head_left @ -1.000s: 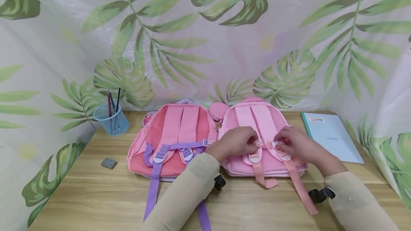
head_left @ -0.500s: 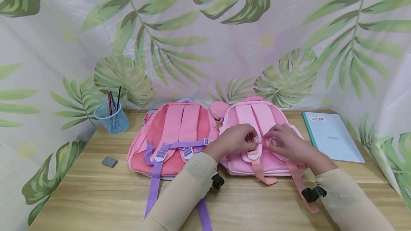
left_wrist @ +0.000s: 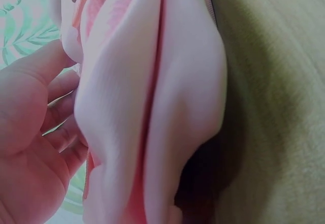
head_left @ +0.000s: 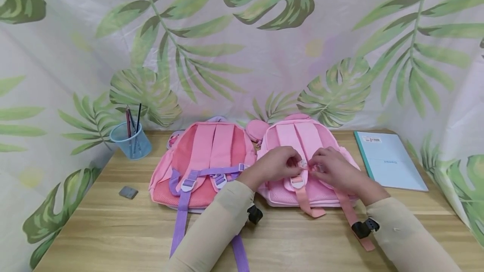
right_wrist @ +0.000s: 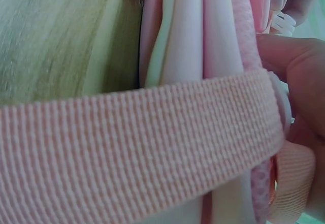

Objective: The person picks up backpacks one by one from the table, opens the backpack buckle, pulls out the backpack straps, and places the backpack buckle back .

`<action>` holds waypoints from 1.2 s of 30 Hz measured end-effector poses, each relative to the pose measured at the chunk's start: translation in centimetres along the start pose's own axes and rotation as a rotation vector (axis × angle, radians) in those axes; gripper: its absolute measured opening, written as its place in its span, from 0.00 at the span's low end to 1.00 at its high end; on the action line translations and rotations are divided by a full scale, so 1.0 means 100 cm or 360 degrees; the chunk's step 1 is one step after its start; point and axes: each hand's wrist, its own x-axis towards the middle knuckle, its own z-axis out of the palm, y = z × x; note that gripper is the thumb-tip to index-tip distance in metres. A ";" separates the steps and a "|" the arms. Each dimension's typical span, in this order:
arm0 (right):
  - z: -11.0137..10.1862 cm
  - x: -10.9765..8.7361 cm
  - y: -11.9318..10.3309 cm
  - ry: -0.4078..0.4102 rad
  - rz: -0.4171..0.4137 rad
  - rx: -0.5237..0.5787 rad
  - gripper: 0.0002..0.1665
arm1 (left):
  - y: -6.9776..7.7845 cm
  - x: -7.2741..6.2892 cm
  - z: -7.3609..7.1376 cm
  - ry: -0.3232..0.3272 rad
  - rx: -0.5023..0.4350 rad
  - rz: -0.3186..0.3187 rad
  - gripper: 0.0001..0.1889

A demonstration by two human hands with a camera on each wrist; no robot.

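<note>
A light pink backpack [head_left: 286, 135] lies with its strap side up on the table. Over its middle, my left hand [head_left: 277, 164] pinches one half of a white chest-strap buckle [head_left: 303, 163]. My right hand [head_left: 335, 170] pinches the other buckle half, mostly hidden behind its fingers. The two hands are close together, fingertips almost meeting. In the right wrist view, a white buckle piece [right_wrist: 283, 23] shows beyond the thumb. A salmon webbing strap [right_wrist: 152, 142] crosses in front. The left wrist view shows the backpack's pale side [left_wrist: 188, 71] beside my left hand [left_wrist: 30, 132].
Left of it lies a second pink backpack [head_left: 202, 146] with purple straps [head_left: 183, 217], its chest strap across the shoulder straps. A blue mesh pen cup [head_left: 132, 143], a grey eraser [head_left: 128, 192] and a light blue notebook [head_left: 395, 162] also lie on the wooden table [head_left: 113, 238].
My right hand has moved left with its buckle half, closing the gap to my left hand. The left hand has shifted only slightly.
</note>
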 end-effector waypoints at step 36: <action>-0.030 0.009 -0.008 0.0013 0.0509 0.1032 0.17 | -0.004 -0.009 -0.007 0.0215 -0.0316 0.0058 0.10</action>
